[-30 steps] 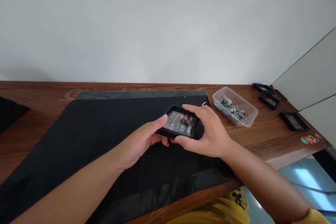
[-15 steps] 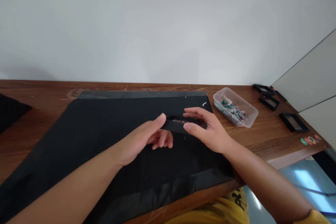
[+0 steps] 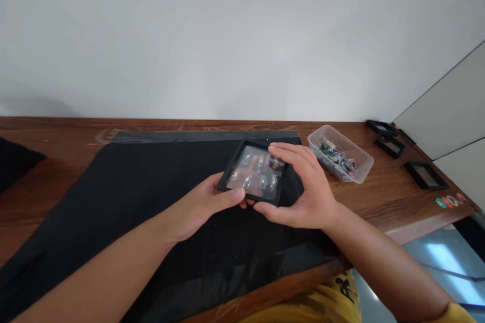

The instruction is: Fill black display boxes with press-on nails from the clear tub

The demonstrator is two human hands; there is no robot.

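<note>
**Inspector:** Report the containers.

**Assistant:** A black display case (image 3: 254, 173) with a clear film face is held above the black cloth (image 3: 125, 197), tilted toward the camera. Under the film lie several small pieces, pale and pink, in rows; their exact kind is too small to tell. A clear plastic tub (image 3: 340, 153) stands on the wooden counter (image 3: 386, 197) to the right of the cloth, well apart from the case, holding a heap of small green, pink and white bits.

**Inspector:** The hands?

**Assistant:** The left hand (image 3: 204, 207) pinches the case's near left corner, thumb on top, fingers beneath. The right hand (image 3: 306, 192) clamps the case's right side, fingers curled over the far edge, thumb at the near edge.

**Inspector:** Anything obscured?

**Assistant:** The case's right edge is covered by the right hand; its underside is out of sight. Three empty black frames (image 3: 423, 175) lie at the counter's far right corner, near small coloured discs (image 3: 447, 201) at the edge. A dark object (image 3: 15, 159) at far left is cut off by the picture border.
</note>
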